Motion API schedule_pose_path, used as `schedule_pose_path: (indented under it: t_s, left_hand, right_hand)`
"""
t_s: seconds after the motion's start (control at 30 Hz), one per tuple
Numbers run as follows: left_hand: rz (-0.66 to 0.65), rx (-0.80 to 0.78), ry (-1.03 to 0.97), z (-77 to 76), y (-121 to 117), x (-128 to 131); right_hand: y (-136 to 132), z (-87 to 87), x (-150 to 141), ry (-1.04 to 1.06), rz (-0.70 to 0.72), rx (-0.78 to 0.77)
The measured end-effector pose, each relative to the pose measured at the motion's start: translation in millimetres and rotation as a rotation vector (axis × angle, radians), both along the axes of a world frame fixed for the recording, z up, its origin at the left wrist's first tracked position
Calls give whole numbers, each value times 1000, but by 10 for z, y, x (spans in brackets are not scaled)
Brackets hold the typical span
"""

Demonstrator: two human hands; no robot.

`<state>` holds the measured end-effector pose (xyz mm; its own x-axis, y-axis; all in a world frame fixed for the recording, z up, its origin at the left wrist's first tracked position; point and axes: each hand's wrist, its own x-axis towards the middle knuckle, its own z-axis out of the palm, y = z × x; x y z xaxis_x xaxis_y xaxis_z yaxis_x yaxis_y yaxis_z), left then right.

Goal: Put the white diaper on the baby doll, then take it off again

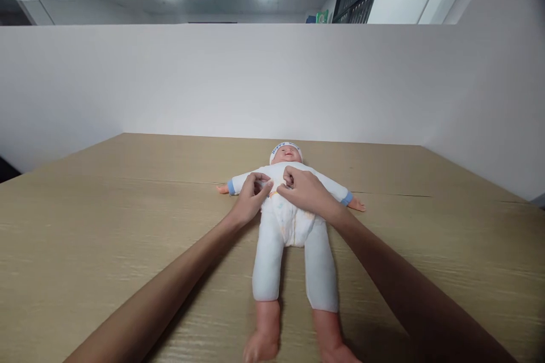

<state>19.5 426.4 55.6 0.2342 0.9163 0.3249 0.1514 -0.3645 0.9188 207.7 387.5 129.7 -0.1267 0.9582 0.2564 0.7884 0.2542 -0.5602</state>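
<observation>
A baby doll lies on its back on the table, head at the far end and legs toward me. It wears a white suit with blue cuffs and a white cap with lettering. Around its hips is a white diaper with a faint print and an orange mark at the waist. My left hand is at the left side of the diaper's waist, fingers curled toward the thumb. Over the doll's belly, my right hand has its fingers folded in and its thumb near the waist edge. Whatever lies between the fingers of either hand is hidden.
The wood-grain table spreads out on both sides of the doll, with thin seams across it. A white partition stands along its far edge and a white wall on the right.
</observation>
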Motion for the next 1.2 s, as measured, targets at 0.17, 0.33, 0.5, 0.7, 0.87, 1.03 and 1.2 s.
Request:
schedule_pose_path:
  t_s: [0.17,0.33,0.5,0.7,0.87,1.03,1.2]
  left_hand:
    - [294,137,3,123,-108,39]
    - [466,360,-115,634,-651,140]
    - [193,407,55,896,-1380,135]
    - [-271,384,618,565,-1598,-103]
    - [-298,336,713,378,-1431,-243]
    - [-222,-4,410,327,-1268,-172]
    - [-137,126,576,291,-1103,-44]
  right_hand:
    - [-9,52,39,143,-32,140]
    - [-516,480,85,397,13,152]
    - [-1357,511,92,327,223,51]
    - [-1693,-233,331,149,309,-48]
    - [-1466,-442,544,-33,168,26]
    - [-1293,-441,440,-303,49,56]
    - [-1311,-577,347,-317,5,103]
